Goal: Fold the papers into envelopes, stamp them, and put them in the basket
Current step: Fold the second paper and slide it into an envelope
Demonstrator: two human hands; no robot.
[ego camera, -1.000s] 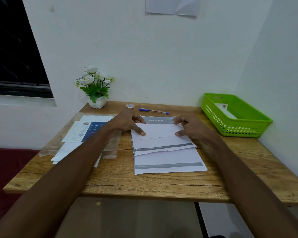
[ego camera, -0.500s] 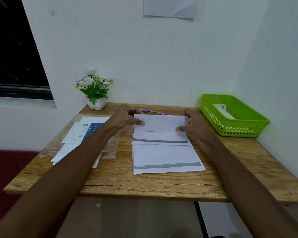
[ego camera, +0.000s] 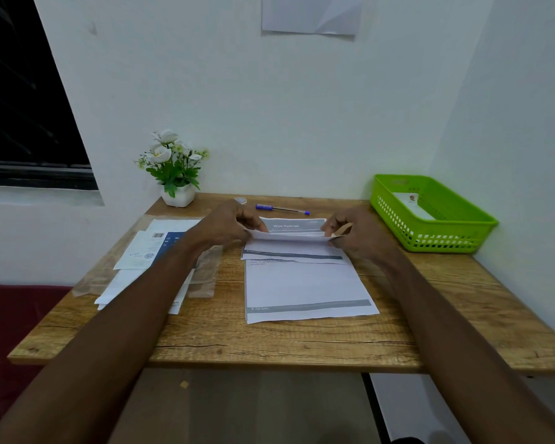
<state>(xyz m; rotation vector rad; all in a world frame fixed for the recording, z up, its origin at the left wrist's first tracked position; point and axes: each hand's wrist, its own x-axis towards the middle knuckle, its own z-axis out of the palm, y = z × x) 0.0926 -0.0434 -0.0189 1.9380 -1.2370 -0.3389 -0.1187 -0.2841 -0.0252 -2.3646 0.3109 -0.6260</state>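
1. You had the sheet of paper [ego camera: 302, 283] at frame centre on the tabletop [ego camera: 269, 341], its far part doubled over toward you; fold partly made, not yet an envelope by my judgement.
2. Green basket [ego camera: 462, 232] at right of frame held one flat white item bearing a small red mark, likely a finished envelope. Judged: one done, this one in progress.
3. Stack of papers [ego camera: 148, 251] at left of centre sat untouched under your left forearm, so more remained to fold.
4. Stamping not yet done on this sheet; I could not identify a stamp.
5. Grip, left hand [ego camera: 228, 225]: fingers curled, pinching the left end of the raised fold.
6. Grip, right hand [ego camera: 356, 232]: fingers curled, pinching the right end of the fold.
7. The fold edge ran straight between both grips, lifted just off the sheet; the near half lay flat below them.
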